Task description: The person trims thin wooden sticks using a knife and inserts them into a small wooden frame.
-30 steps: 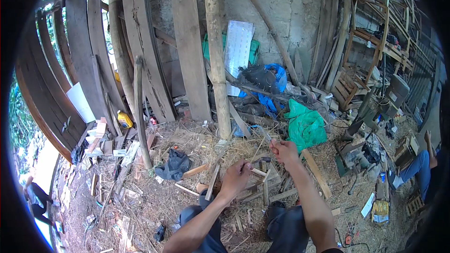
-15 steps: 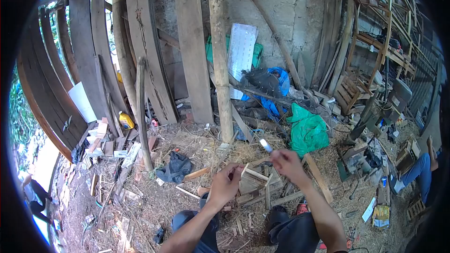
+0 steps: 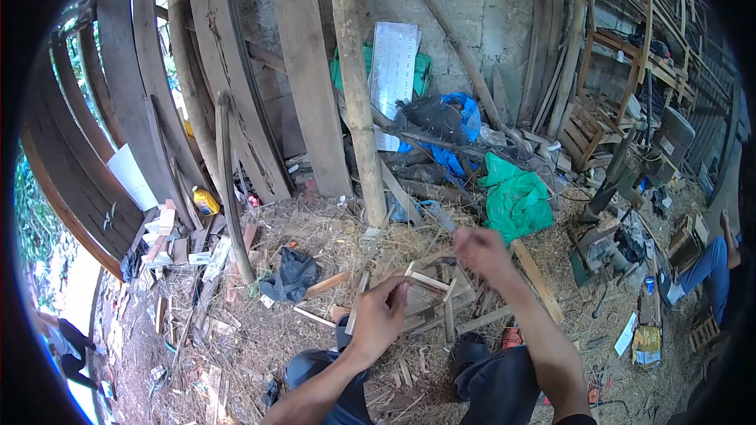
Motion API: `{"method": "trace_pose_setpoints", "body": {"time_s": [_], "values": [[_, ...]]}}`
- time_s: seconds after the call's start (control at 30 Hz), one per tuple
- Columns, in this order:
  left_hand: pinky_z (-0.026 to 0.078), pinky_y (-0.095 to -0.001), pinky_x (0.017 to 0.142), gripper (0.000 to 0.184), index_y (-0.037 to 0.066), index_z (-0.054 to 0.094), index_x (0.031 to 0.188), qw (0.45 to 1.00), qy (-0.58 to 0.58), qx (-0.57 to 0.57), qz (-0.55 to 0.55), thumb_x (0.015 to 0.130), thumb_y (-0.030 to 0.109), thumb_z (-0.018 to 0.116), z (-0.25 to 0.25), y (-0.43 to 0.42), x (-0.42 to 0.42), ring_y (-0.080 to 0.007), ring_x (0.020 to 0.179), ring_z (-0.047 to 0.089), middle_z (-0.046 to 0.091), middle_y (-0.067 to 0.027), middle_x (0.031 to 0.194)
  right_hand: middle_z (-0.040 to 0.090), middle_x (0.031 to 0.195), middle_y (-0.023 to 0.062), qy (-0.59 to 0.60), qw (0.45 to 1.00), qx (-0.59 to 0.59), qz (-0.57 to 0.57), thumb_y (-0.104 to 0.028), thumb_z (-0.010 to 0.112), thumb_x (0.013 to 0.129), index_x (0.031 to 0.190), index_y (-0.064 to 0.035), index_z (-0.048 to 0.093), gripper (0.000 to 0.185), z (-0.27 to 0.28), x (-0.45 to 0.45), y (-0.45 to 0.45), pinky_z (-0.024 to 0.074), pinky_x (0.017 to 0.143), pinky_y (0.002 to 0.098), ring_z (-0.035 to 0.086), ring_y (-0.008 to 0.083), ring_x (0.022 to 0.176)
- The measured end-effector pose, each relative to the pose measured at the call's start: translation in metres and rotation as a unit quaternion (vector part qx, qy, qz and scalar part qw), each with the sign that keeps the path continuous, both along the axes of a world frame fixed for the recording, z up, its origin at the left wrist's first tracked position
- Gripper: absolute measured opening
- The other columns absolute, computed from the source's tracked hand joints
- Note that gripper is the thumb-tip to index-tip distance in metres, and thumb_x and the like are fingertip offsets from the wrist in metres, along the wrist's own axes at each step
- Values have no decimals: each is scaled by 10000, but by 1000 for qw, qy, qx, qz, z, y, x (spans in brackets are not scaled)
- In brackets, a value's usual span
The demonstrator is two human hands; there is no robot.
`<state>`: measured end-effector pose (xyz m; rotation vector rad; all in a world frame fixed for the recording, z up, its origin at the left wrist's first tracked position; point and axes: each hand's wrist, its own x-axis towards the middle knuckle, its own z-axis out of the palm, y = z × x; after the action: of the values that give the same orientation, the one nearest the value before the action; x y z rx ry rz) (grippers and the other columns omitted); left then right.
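Note:
My left hand (image 3: 379,321) is closed, fingers curled, with a thin wooden strip (image 3: 357,303) sticking out past its far-left side; the grip itself is partly hidden. My right hand (image 3: 487,261) is raised to the right of it, its fingers wrapped around a narrow, blade-like grey tool (image 3: 445,221) that points up and left, blurred. Between and just beyond the hands lies a small frame of light wooden strips (image 3: 430,281) on a wooden board (image 3: 417,304), near my knees.
A wooden post (image 3: 356,110) stands straight ahead. Behind it are a green plastic sheet (image 3: 516,201) and a blue tarp (image 3: 449,161). A black plastic bag (image 3: 291,274) and wood scraps litter the ground. Another person's leg (image 3: 701,267) is at far right.
My right hand and the tool have lifted slightly, and the tool's bright glint is gone. The wooden strip now shows left of my left hand. The whole view has shifted a little.

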<state>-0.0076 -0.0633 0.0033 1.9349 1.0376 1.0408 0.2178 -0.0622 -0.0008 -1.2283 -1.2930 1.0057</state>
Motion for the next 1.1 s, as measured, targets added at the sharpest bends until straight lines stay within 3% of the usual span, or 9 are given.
{"method": "trace_pose_setpoints", "body": {"time_s": [0.1,0.17,0.4,0.6,0.7,0.77,0.8,1.0,1.1], "values": [[407,-255,505,140,11,662,987,999,-28,-14,5,911,70,560,-1,-3,-3,-76,539,523,609,-79,651,481,599,-36,91,993,-46,-67,-330,524,970,805,-37,588,343,5,26,-4,274,431,196,398,28,493],[443,-281,516,127,-14,639,990,1000,-4,-7,23,896,32,567,6,0,-1,-137,536,576,606,-115,642,477,593,-33,69,997,-23,-32,-305,519,975,828,-36,586,314,2,11,-12,284,423,199,392,34,485],[465,-294,536,127,-19,626,997,999,-25,39,24,889,26,578,0,-3,8,-170,557,610,624,-129,664,465,584,-34,-33,989,-79,117,-262,534,971,901,-13,571,261,2,-47,-17,284,435,202,376,35,486],[464,-299,538,125,-13,623,995,997,-57,43,27,880,9,579,-1,0,7,-177,561,608,626,-134,681,467,590,-46,105,981,-104,129,-254,552,963,1020,-12,583,251,1,-46,-12,273,438,198,379,28,494],[456,-296,529,132,-11,632,998,999,-23,17,25,879,5,577,4,-2,5,-173,552,597,623,-135,674,455,600,-59,69,989,-112,72,-257,554,961,1052,-20,599,258,12,-38,-9,260,432,189,364,17,481],[433,-252,527,140,-8,654,996,999,-32,-15,3,908,32,553,2,-6,1,-82,562,535,597,-71,631,484,614,-42,111,986,-97,-80,-234,574,949,1067,-21,624,249,7,-12,2,270,428,195,379,14,489],[433,-252,527,140,-8,654,996,999,-32,-14,4,908,32,553,1,-6,1,-82,562,535,597,-71,631,484,614,-42,111,986,-96,-79,-234,574,949,1067,-21,624,249,3,-7,2,270,428,195,379,14,489],[433,-259,513,137,-3,657,974,999,-10,-34,-23,917,42,541,-6,0,4,-98,534,536,599,-68,621,453,633,-68,158,985,-61,21,-249,536,968,1082,-18,622,272,13,-13,-13,237,431,194,340,15,501],[430,-258,511,132,0,657,968,998,-30,-42,-25,920,47,544,-4,1,5,-93,529,529,594,-64,614,446,625,-64,87,990,-79,72,-267,531,972,1070,-5,619,294,5,-41,-18,251,436,190,346,17,499]]}}
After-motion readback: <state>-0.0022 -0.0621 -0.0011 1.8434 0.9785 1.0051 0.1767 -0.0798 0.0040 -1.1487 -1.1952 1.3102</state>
